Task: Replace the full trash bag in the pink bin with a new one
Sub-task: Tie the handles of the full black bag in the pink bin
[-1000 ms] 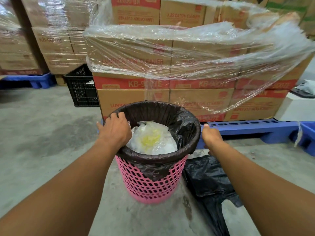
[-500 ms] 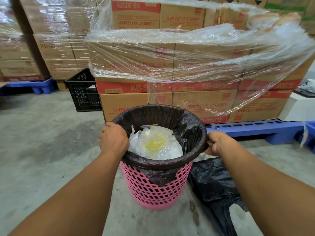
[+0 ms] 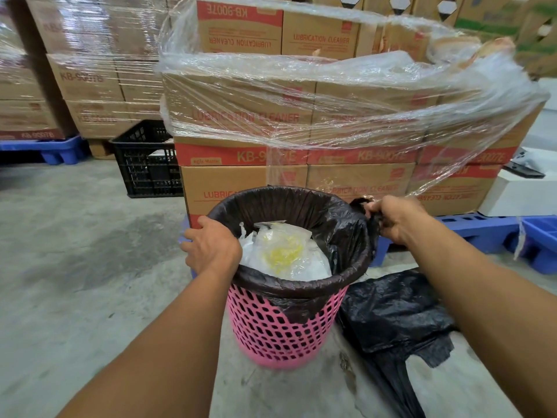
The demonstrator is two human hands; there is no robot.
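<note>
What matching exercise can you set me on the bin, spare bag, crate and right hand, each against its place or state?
1 pink bin
2 spare bag
3 black crate
4 right hand

A pinches the liner's edge
B lies on the floor beside the bin
C stands by the boxes, left
D lined, holds clear plastic waste

Pairs: 1-D, 2-B, 3-C, 4-A
</note>
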